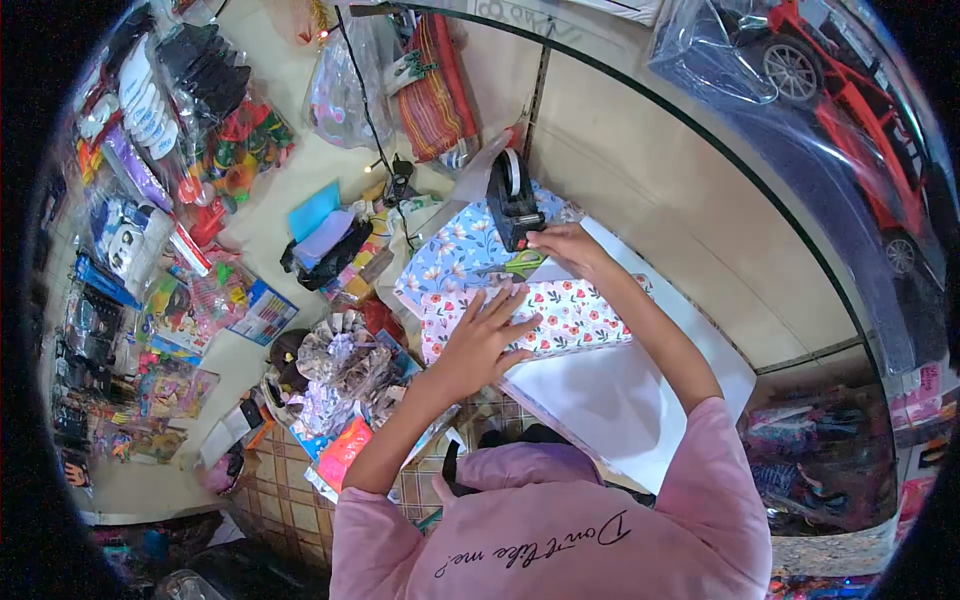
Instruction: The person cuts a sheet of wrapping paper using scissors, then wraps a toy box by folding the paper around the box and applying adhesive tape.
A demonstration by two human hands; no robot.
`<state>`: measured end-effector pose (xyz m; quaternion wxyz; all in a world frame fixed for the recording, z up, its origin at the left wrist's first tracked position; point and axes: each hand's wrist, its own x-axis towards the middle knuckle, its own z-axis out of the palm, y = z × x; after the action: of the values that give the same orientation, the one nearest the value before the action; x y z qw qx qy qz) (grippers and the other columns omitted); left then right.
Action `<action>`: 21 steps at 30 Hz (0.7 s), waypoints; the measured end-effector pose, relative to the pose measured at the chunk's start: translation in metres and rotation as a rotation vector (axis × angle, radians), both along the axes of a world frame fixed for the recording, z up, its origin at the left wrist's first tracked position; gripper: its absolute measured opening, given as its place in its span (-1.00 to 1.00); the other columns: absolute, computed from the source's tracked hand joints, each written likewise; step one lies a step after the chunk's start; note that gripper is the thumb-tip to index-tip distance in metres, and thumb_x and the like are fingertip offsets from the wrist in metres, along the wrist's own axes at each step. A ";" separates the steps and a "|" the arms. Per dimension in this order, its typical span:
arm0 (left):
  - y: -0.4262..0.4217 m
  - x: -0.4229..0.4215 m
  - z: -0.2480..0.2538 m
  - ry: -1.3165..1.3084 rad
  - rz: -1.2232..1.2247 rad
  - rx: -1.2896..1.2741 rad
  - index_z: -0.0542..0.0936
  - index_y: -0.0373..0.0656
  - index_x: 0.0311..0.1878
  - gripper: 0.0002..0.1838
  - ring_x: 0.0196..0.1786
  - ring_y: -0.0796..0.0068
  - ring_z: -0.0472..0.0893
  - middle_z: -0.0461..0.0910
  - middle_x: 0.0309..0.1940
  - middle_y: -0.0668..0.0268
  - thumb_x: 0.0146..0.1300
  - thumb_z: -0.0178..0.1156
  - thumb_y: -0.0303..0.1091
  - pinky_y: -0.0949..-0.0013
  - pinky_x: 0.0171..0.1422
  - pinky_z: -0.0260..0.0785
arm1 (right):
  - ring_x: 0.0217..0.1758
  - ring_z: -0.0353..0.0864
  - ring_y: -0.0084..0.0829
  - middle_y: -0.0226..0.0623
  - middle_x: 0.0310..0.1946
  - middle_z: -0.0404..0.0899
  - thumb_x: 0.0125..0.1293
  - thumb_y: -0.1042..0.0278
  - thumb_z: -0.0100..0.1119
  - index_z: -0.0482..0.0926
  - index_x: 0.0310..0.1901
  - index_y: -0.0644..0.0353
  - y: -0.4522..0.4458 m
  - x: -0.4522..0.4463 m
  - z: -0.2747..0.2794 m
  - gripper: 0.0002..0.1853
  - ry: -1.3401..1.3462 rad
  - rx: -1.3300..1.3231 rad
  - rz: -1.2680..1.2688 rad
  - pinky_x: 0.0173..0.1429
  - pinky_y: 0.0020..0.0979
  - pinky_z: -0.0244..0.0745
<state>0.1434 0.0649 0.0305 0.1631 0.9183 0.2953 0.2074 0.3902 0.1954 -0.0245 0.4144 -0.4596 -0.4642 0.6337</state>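
A box-shaped parcel in white floral paper (pixel 575 318) lies in front of me. My left hand (pixel 485 340) rests flat on its left part with the fingers spread. At the front end of a black tape dispenser (pixel 512 215), my right hand (pixel 568 247) has its fingertips pinched together. Whether a strip of tape is between them is too small to see. Green-handled scissors (pixel 524 262) lie between the dispenser and the parcel, on blue floral paper (pixel 455 245). Under the parcel is a white sheet or board (pixel 620 405).
Crumpled silvery paper (pixel 345 365) is heaped left of the parcel. Blue and lilac packets (pixel 320 225) lie farther up. Many bagged toys (pixel 230 150) fill the left side. A dark-edged glass panel (pixel 690 115) curves along the right, with a boxed red toy car (pixel 850 110) beyond.
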 end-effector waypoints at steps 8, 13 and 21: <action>-0.005 0.002 0.009 -0.133 -0.050 -0.056 0.52 -0.18 0.16 -0.50 0.21 0.09 0.37 0.38 0.16 0.15 0.11 0.28 -0.33 0.13 0.30 0.23 | -0.05 0.49 -0.59 -0.46 -0.24 0.58 0.35 0.24 0.19 0.61 -0.13 0.20 -0.079 0.002 0.133 -0.78 -0.503 0.159 0.232 0.13 -0.48 0.36; -0.009 0.005 0.006 -0.141 -0.036 -0.042 0.50 -0.20 0.17 -0.50 0.15 0.09 0.39 0.41 0.12 0.15 0.12 0.27 -0.37 0.15 0.26 0.26 | -0.07 0.50 -0.63 -0.46 -0.23 0.58 0.36 0.32 0.17 0.58 -0.13 0.26 -0.091 0.007 0.135 -0.81 -0.488 0.171 0.619 0.13 -0.52 0.37; -0.014 0.003 0.005 -0.199 0.054 -0.179 0.31 -0.27 0.27 -0.40 0.21 -0.08 0.45 0.47 0.12 -0.09 0.18 0.25 -0.35 0.07 0.26 0.31 | -0.20 0.54 -0.60 -0.35 -0.27 0.61 0.40 0.33 0.10 0.55 -0.17 0.34 -0.080 0.002 0.112 -0.79 -0.462 0.128 0.974 0.00 -0.51 0.46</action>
<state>0.1461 0.0505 0.0352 0.2673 0.8666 0.3196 0.2746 0.3923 0.1152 0.0874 -0.0129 -0.2923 -0.7404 0.6052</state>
